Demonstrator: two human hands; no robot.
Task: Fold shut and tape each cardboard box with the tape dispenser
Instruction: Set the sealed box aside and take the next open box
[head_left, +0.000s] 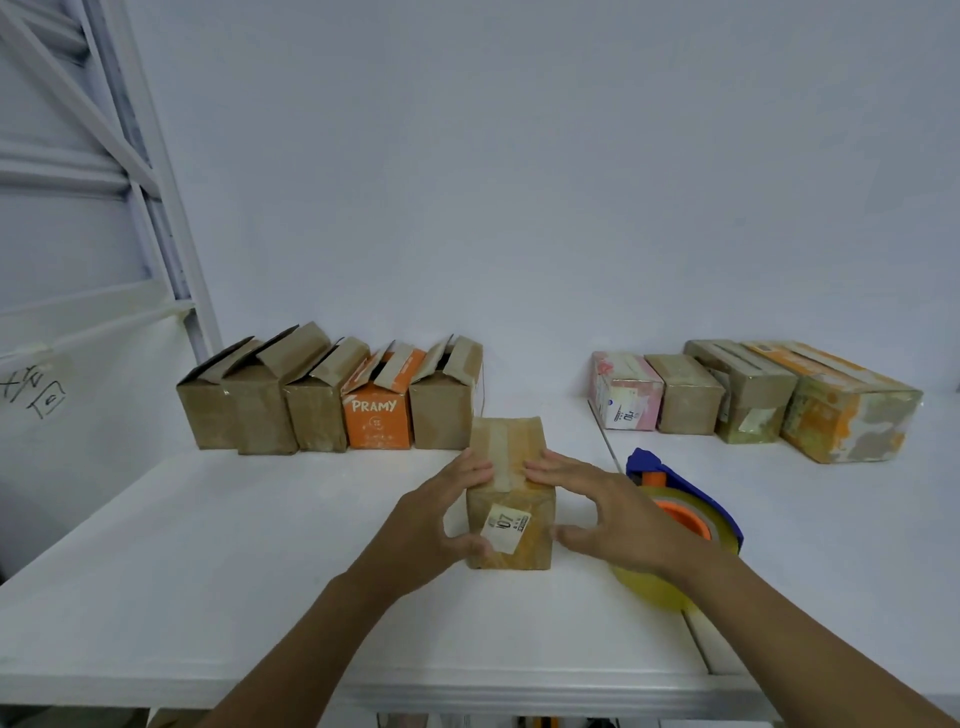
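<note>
The small box (511, 488) in the middle is brown cardboard, dull and a bit rough. A shiny strip of clear tape (503, 452) runs along its top, and a white paper label (505, 527) is stuck on its front. The tape dispenser (675, 475) is smooth blue plastic, and its tape roll (649, 587) is see-through, yellowish and glossy. The brown boxes (260, 410) at the back are dull cardboard, and the orange box (377, 415) has a smooth printed face. The worn boxes (852, 415) on the right look scuffed, with torn paper. The table (234, 545) is white and smooth.
</note>
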